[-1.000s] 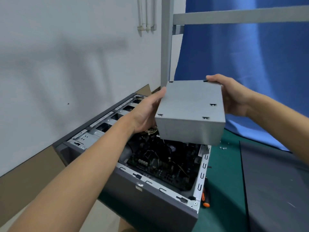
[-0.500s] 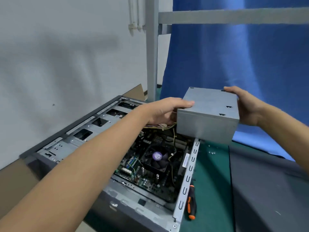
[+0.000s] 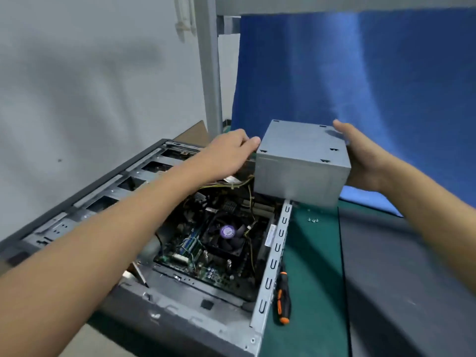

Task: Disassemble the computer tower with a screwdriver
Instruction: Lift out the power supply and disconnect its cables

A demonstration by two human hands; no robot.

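PSU (image 3: 301,163) out of its bay, held over tower's (image 3: 180,313) far right corner. Person's left hand (image 3: 229,153) clamped on its left face, right hand (image 3: 360,161) wrapped round its right end, thumb on top. Done: side panel (image 3: 401,279) off, lying along bench's (image 3: 309,266) right edge; screws (image 3: 313,220) loose nr far edge. Left, prob.: yellow cables (image 3: 226,185) run from PSU into tower; motherboard (image 3: 195,253) and fan (image 3: 228,235) in place. Idle screwdriver (image 3: 282,297) lies beside tower's right rail. Fan's purple sticker and rail's white label too blurred to read.

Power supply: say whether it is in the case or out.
Out. Left hand and right hand hold the power supply above the case; yellow wires run from it down inside.
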